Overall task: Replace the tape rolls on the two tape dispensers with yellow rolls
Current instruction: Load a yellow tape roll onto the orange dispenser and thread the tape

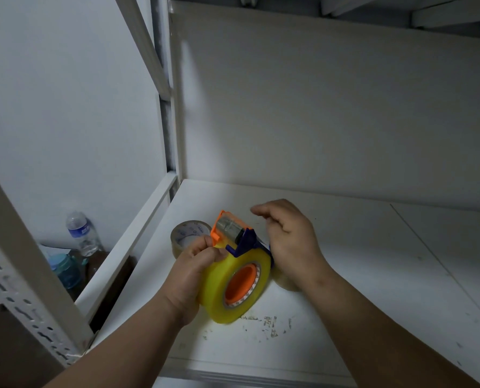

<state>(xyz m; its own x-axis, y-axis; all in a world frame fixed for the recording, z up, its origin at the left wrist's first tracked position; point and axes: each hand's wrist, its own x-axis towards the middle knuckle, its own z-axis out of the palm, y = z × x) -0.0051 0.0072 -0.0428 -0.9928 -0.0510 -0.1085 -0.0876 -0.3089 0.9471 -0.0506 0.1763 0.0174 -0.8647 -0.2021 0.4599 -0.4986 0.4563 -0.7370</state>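
Note:
A yellow tape roll (234,287) sits on the orange hub of a blue and orange tape dispenser (234,233), held above a white shelf (373,275). My left hand (194,273) grips the roll's left side, thumb and finger pinching at the orange cutter end. My right hand (289,242) rests against the dispenser's right side, fingers loosely curled; its grip is partly hidden. A brownish tape roll (187,235) lies flat on the shelf behind my left hand. Another pale roll (283,281) shows under my right wrist.
The shelf's back wall rises close behind. A white metal upright (171,107) and slanted brace stand at the left. Below left, on the floor, stand a plastic water bottle (80,233) and a blue jar (65,268). Scuffed paint marks the shelf's front.

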